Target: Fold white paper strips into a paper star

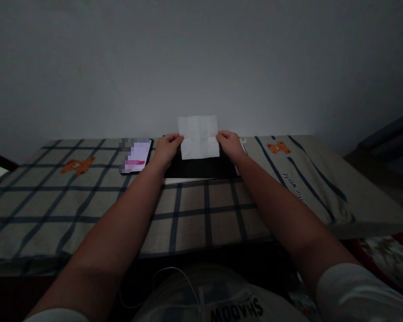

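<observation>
Dim light falls on a bare grey wall (201, 58) that fills the far half of the view, and below it lies a bed covered with a beige sheet crossed by dark blue check lines and printed with small orange bears (77, 197).

Both bare forearms reach from the near edge toward the far side of the bed, where they meet at a white square sheet of paper marked by fold creases (199, 137). The paper stands nearly upright, its top edge against the wall and its lower edge over a flat black rectangular pad (201, 169) that lies on the sheet.

The left hand (167, 147) pinches the paper's left edge between thumb and curled fingers, and the right hand (229, 144) pinches its right edge in the same way, so the paper sits directly between the two hands, touching both. Each hand is mostly closed, with the fingers bent around the margin.

Just left of the left hand lies a dark-framed smartphone with a lit pink and white screen (136, 156), near the black pad. A thin white edge shows under the pad's near side, though what it belongs to cannot be told. White sleeves appear at the near corners.
</observation>
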Demonstrator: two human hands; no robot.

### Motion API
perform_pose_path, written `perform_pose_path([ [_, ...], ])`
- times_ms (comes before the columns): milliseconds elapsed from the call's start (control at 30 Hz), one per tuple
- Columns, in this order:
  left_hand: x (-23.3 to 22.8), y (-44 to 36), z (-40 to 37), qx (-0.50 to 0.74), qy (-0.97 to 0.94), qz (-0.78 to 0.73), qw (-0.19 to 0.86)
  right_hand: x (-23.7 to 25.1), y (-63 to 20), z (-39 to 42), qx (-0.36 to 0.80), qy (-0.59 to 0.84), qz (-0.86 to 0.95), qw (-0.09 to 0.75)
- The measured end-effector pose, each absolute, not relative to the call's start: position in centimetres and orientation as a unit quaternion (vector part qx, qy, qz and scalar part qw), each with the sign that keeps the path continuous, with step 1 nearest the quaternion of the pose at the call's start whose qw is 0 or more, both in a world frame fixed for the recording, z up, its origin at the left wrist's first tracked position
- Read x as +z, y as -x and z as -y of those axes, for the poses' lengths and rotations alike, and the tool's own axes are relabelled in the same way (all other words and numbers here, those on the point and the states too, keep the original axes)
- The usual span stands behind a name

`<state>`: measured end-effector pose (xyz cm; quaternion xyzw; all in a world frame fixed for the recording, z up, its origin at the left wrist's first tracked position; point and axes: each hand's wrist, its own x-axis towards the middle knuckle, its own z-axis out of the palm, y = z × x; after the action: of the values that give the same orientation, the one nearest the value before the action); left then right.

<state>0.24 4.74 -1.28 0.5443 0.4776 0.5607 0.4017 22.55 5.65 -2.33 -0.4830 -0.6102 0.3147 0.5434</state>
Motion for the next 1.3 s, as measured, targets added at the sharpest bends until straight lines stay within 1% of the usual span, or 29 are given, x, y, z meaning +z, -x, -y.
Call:
perform_pose_path([
  [133,-1.0,-0.1,-4.7,0.564,-0.545,-0.484,0.388,-2.0,-23.3,-5.7,0.309,0.488,0.614,0.538],
  [267,-0.8,0.0,-4.6,0.561,-0.545,-0.486,0.39,-1.8,-23.4,-5.5,0.327,0.491,0.603,0.537],
  [467,-1.1,0.2,-4.9,0.553,-0.568,-0.466,0.393,-2.1,-23.4,-5.8,0.426,0.459,0.563,0.539],
  [700,-0.8,0.1,-4.8,0.565,-0.539,-0.439,0.444,-2.0,-23.7,-5.9,0.486,0.43,0.51,0.564],
  [900,-0.7,0.4,-4.7,0.521,-0.534,-0.455,0.486,-1.9,-24.0,-5.7,0.568,0.384,0.482,0.545],
  [1100,-0.1,0.4,-4.3,0.497,-0.527,-0.434,0.536,-1.6,-23.9,-5.6,0.56,0.4,0.483,0.541],
  [1300,-0.3,0.1,-4.2,0.493,-0.538,-0.465,0.502,-1.6,-23.5,-5.3,0.565,0.392,0.509,0.517],
])
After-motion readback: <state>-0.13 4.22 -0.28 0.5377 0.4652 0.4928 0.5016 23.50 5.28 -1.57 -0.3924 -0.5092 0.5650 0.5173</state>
